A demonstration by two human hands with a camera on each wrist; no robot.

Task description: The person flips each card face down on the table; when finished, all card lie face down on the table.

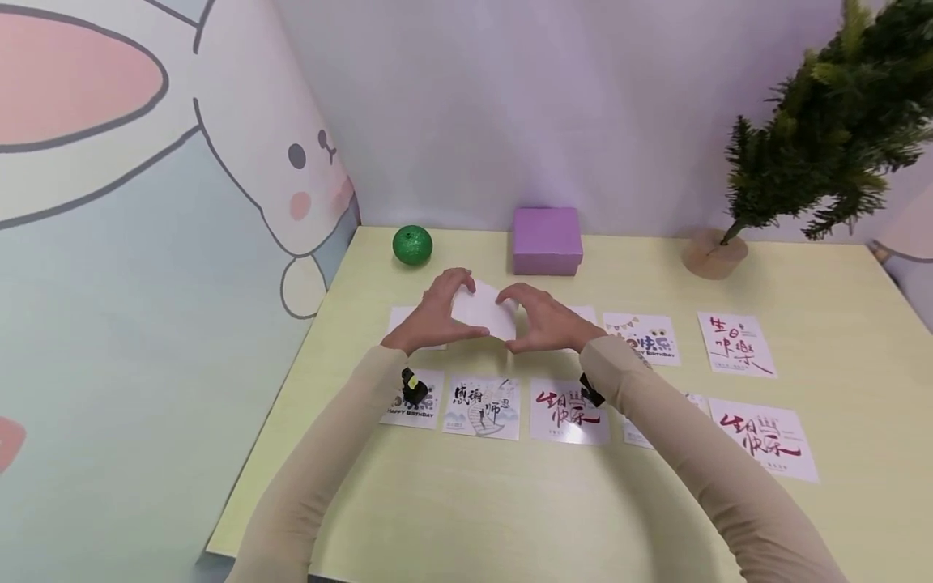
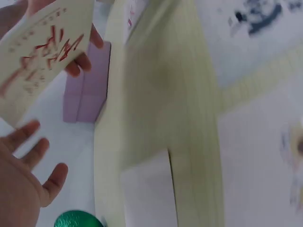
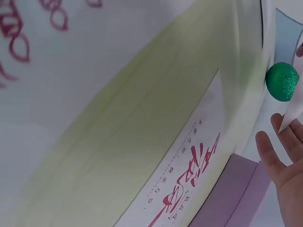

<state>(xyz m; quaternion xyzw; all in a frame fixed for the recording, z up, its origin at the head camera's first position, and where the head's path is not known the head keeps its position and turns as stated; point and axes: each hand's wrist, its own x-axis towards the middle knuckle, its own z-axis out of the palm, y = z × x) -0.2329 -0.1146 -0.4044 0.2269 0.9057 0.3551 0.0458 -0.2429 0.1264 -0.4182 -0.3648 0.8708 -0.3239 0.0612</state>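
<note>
A white square greeting card [image 1: 484, 308] is up off the table between both hands, its plain side showing in the head view. My left hand [image 1: 433, 317] grips its left side, fingers at the upper corner and thumb along the lower edge. On the opposite side my right hand [image 1: 550, 320] holds it, curled fingers above and thumb below. The left wrist view reveals red handwriting-style print on the card's other face [image 2: 52, 52], with right-hand fingertips [image 2: 83, 61] at its edge. Only a sliver of the card [image 3: 297, 101] shows in the right wrist view.
Printed cards lie in two rows on the pale table, among them one with a boat-like drawing [image 1: 483, 409] and red-lettered ones [image 1: 570, 411] [image 1: 736, 344]. Along the back stand a green glittery ball [image 1: 412, 245], a purple box [image 1: 547, 243] and a small artificial tree [image 1: 794, 154].
</note>
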